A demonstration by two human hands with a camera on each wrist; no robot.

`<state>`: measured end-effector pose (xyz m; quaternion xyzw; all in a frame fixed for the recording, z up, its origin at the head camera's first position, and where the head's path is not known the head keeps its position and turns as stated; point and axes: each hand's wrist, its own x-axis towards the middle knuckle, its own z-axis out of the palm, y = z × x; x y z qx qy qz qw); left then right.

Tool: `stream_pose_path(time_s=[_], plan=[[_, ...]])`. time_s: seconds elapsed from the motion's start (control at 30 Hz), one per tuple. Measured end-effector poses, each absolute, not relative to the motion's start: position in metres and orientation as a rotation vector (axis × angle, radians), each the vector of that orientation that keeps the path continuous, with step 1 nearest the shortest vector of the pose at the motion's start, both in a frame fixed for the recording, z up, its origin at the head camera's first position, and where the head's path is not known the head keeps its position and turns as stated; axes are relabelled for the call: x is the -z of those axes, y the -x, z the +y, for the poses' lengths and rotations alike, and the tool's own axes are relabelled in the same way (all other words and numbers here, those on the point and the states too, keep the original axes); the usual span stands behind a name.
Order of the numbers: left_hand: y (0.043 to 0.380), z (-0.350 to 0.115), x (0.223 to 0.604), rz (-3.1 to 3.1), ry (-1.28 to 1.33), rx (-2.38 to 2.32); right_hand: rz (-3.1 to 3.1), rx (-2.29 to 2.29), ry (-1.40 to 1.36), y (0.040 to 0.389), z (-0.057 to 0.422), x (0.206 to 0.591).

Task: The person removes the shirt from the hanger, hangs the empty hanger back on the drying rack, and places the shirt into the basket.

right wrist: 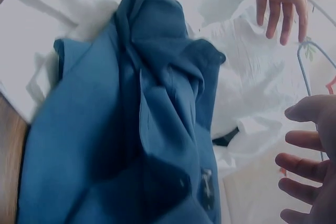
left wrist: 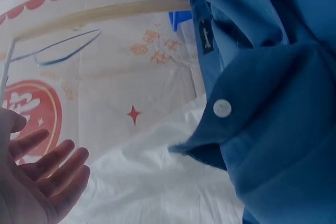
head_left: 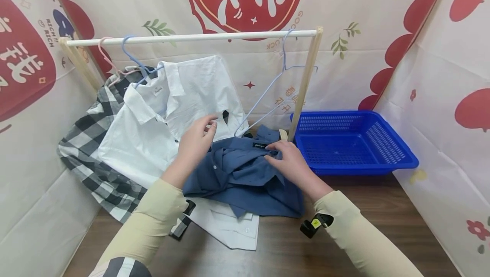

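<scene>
A bunched blue shirt (head_left: 241,166), with a dark label and white buttons, lies over the lower part of a white shirt (head_left: 203,85). My left hand (head_left: 197,138) hovers over the white shirt beside the blue one, and in the left wrist view its fingers (left wrist: 62,174) are spread with nothing in them. At the blue shirt's collar end is my right hand (head_left: 289,160); the right wrist view shows its fingers (right wrist: 304,166) loosely extended and holding nothing. Close between the hands, a bare blue hanger (head_left: 264,94) hangs from the rail.
The white rail (head_left: 191,37) stands on wooden posts. A black-and-white checked shirt (head_left: 88,128) hangs on a pink hanger (head_left: 109,58) at the left, next to the white shirt's blue hanger (head_left: 134,55). Right of the rack sits a blue plastic basket (head_left: 356,168) on the wooden table (head_left: 367,213).
</scene>
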<state>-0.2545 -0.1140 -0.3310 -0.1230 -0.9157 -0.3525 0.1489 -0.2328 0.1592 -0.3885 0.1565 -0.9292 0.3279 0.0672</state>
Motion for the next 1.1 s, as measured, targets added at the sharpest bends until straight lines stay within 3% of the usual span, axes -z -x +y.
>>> stream_pose_path(time_s=[0.37,1.1], plan=[[0.23,-0.147,0.334,-2.706,0.263,1.228,-2.744,-0.761,-0.676,0.233,0.104,0.402],[0.185,-0.182,0.359,-2.835,0.106,1.153,-2.595,-0.439,-1.085,0.214,0.016,0.438]])
